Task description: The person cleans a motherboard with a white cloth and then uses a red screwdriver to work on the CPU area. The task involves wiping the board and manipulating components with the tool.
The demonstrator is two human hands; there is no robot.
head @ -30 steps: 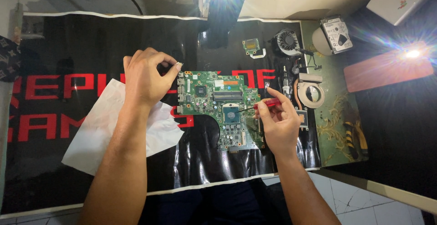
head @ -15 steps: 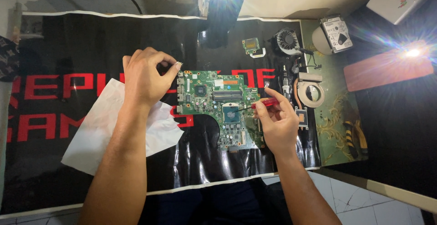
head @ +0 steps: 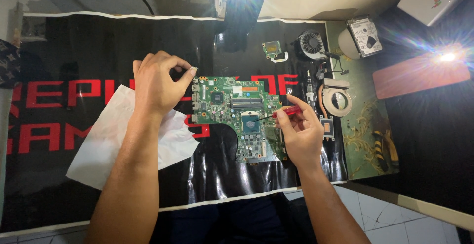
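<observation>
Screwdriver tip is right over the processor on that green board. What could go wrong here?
1. The red screwdriver in the right hand may slip and scratch the bare processor.
2. The left hand touches only the motherboard corner, so it might shift on the glossy black mat.

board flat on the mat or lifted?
Flat: the green circuit board lies component side up on the black mat, left hand at its edge.
</observation>
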